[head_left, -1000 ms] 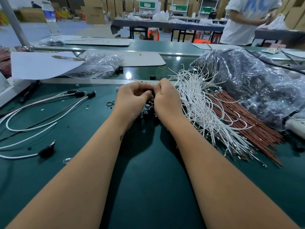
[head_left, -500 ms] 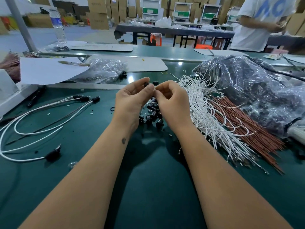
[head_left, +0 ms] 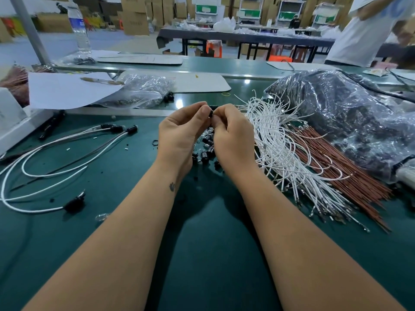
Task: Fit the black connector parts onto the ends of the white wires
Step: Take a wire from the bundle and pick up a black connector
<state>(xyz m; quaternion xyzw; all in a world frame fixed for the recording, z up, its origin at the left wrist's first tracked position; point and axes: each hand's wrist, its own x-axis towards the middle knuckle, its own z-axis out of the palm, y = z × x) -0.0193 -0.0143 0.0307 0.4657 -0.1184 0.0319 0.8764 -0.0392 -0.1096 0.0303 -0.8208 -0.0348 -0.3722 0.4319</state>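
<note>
My left hand (head_left: pixel 179 131) and my right hand (head_left: pixel 231 135) are raised together over the green mat, fingertips meeting. Between them they pinch a small black connector part (head_left: pixel 210 113); whether a wire is in it I cannot tell. Below the hands lies a little pile of loose black connector parts (head_left: pixel 206 151). A heap of loose white wires (head_left: pixel 280 149) spreads to the right of my right hand. On the left lie white wires with black connectors fitted (head_left: pixel 116 128) on their ends, and one more such connector (head_left: pixel 75 203) nearer me.
Red-brown wires (head_left: pixel 350 176) lie under and beside the white heap. A big plastic bag of dark parts (head_left: pixel 348 117) fills the right. A smaller clear bag (head_left: pixel 139 90), white sheets (head_left: pixel 67 90) and a water bottle (head_left: pixel 79 30) are at the back left. A person (head_left: pixel 368 30) stands at the far right.
Both hands have risen off the pile of black parts and now hold one part up between their fingertips. The camera has tilted up slightly.
</note>
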